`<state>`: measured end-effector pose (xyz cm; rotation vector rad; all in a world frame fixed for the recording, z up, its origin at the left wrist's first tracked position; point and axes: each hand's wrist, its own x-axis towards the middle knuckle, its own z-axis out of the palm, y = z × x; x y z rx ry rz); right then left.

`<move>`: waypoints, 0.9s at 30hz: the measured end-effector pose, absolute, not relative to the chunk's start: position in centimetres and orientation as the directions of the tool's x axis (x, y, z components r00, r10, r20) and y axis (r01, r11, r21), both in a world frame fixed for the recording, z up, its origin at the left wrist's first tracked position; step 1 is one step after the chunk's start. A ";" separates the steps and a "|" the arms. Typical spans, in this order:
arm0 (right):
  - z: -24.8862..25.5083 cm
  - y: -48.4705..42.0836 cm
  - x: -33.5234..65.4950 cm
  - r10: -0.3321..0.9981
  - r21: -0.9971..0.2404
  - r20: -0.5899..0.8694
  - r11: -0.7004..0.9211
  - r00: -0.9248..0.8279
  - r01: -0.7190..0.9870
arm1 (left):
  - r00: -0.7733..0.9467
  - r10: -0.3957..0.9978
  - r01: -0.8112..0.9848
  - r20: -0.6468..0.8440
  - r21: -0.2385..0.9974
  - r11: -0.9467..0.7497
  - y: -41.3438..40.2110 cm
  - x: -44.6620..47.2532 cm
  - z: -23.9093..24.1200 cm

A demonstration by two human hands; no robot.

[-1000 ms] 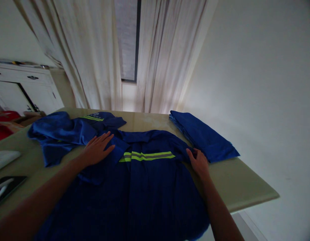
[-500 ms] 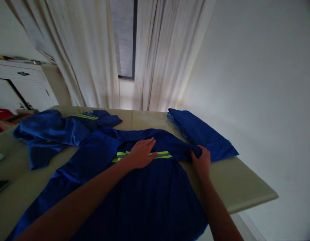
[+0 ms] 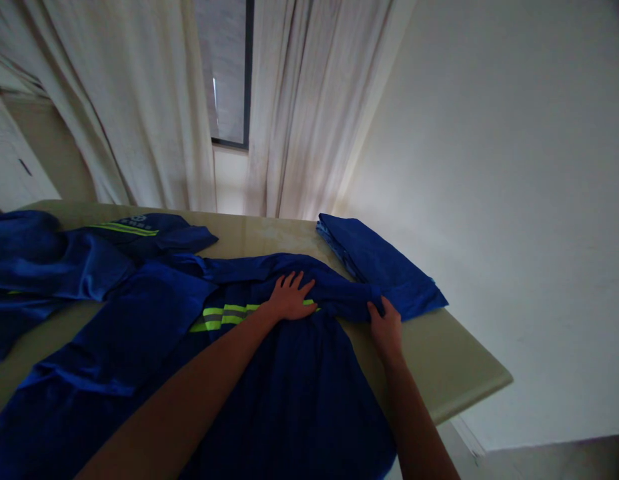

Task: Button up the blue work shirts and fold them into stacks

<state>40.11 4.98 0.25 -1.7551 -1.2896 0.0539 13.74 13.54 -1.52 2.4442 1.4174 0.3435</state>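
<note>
A blue work jacket with yellow-green and grey reflective bands lies spread over the table, its lower part reaching the near edge. My left hand rests on its upper part with the fingers spread, beside the reflective band. At the right, my right hand pinches the end of the jacket's sleeve, fingers closed on the cloth. Just beyond that hand sits a folded blue garment.
More blue clothing lies crumpled at the left, one piece bearing a yellow-green stripe and white print. The pale table ends at a rounded right corner. Behind it hang long curtains; a white wall stands at the right.
The view has swung right, so everything sits further left. My left hand's fingers have spread wider on the jacket. My right hand still grips the sleeve end, which looks flatter now.
</note>
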 end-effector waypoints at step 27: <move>0.7 2.8 32.1 0.628 -0.010 0.417 0.726 -0.657 0.688 | 0.567 0.703 0.465 0.430 0.537 -0.704 12.5 13.2 4.9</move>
